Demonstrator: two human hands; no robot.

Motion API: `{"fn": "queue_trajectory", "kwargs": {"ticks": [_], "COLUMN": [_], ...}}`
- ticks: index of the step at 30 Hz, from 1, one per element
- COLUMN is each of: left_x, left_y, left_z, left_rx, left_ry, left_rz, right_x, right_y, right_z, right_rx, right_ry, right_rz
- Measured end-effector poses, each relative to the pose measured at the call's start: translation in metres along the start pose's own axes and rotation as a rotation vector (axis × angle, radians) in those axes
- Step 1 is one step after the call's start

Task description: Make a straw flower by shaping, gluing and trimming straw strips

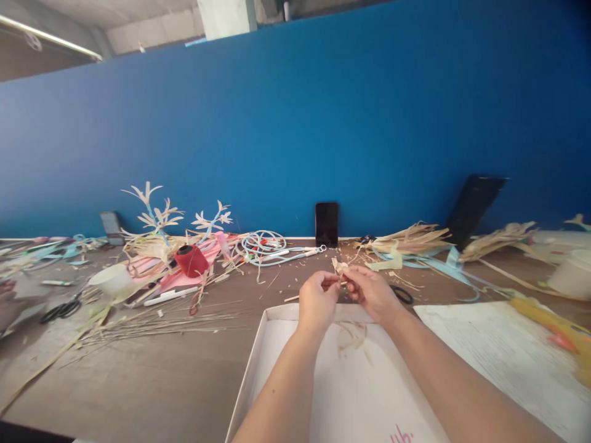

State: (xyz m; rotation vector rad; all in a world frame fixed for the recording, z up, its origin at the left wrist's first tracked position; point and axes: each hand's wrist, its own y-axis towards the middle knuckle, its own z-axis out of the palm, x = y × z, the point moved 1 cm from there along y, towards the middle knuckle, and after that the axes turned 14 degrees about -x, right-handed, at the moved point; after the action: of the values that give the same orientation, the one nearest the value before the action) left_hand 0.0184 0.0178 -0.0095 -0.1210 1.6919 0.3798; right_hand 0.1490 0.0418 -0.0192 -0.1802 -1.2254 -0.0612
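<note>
Both hands up over the far end of the white box [258, 369]. Left hand [317, 301] and right hand [372, 294] w/ fingers pinched shut on a small straw piece [338, 267] held btwn them, just above the brown surface [152, 369]. Loose straw strands [353, 335] in the box right below. Red spool [191, 260], scissors [60, 309], phone [327, 224] leaning on blue wall [295, 123] further back.

Blue partition wall [295, 123] runs the full width beyond the fingers. Brown worktable [138, 375] spreads beneath and left of them. Above: pale ceiling [115, 15], concrete column [226, 15], tube light [50, 38] upper left.
</note>
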Motion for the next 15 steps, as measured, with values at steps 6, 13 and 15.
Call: {"fn": "queue_trajectory", "kwargs": {"ticks": [6,13,15], "left_x": [-0.0009,0.0034,0.0039], "left_y": [0.0005,0.0008,0.0008], "left_z": [0.0003,0.0014,0.0016], "left_rx": [-0.005,-0.009,-0.008], "left_ry": [0.008,0.014,0.019], "left_rz": [-0.006,-0.003,0.002], "right_x": [0.0002,0.0003,0.0004], "right_y": [-0.0007,-0.0016,-0.0017], "right_z": [0.0005,0.0003,0.0003], "right_rx": [-0.006,0.009,0.011], "right_ry": [-0.018,-0.016,-0.016], "right_rz": [-0.011,-0.009,-0.012]}}
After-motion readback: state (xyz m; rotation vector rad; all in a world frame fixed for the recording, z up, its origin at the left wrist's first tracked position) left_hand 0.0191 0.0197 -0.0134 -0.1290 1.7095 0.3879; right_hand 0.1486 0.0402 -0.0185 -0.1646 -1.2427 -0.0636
